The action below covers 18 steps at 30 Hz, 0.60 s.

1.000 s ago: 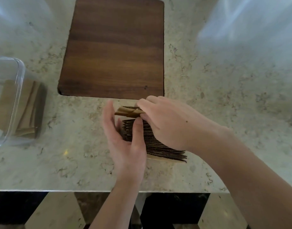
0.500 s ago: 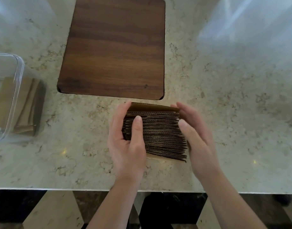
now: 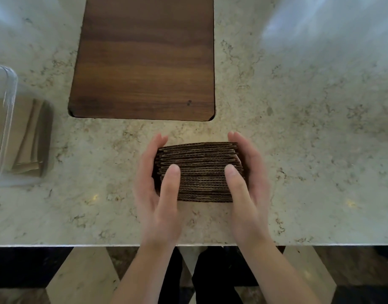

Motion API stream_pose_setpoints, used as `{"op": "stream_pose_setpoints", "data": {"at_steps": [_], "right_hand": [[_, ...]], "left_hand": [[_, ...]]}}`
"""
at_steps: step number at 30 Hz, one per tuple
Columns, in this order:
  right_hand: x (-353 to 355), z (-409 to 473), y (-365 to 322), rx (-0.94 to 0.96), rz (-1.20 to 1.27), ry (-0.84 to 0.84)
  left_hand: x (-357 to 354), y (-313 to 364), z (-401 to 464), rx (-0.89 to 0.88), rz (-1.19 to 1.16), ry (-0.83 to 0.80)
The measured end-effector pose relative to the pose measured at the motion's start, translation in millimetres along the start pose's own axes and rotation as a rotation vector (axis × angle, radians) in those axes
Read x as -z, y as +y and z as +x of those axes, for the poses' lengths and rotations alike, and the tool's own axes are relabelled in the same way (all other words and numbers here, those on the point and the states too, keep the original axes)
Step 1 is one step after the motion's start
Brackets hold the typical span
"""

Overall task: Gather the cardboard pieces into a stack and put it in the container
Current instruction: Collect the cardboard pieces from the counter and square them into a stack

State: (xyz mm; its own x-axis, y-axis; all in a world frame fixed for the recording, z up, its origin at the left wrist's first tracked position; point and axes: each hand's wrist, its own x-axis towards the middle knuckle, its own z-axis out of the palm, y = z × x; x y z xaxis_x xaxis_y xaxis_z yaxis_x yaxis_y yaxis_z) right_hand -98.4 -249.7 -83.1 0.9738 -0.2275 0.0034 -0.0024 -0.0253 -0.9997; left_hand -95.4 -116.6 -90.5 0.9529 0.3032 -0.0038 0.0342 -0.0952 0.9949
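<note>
Home kitchen: marble counter [image 3: 298,150], cutting board [image 3: 144,58].

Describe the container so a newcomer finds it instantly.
Start at the dark wooden board on the speckled stone counter, then look left. At the frame's edge sits a clear container with rounded corners, tan cardboard showing through its wall.

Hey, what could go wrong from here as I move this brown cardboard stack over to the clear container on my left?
1. The brown corrugated cardboard stack is pinched only at its ends by the left hand and right hand; middle pieces may slip out when lifted.
2. Its edges look uneven, so it may fan apart.
3. The clear container already holds cardboard, so fit may be tight.
</note>
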Motion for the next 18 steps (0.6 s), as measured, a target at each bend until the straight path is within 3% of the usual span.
{"op": "stream_pose_setpoints", "data": {"at_steps": [7,13,18], "right_hand": [[0,12,-3,-0.147,0.044,-0.094],[9,11,-11,-0.118,0.103,-0.095],[10,-3,-3,-0.162,0.092,-0.081]], "left_hand": [[0,1,-7,0.099,-0.136,-0.052],[-7,10,-8,0.080,-0.196,-0.073],[-6,3,-4,0.058,-0.083,-0.072]]}}
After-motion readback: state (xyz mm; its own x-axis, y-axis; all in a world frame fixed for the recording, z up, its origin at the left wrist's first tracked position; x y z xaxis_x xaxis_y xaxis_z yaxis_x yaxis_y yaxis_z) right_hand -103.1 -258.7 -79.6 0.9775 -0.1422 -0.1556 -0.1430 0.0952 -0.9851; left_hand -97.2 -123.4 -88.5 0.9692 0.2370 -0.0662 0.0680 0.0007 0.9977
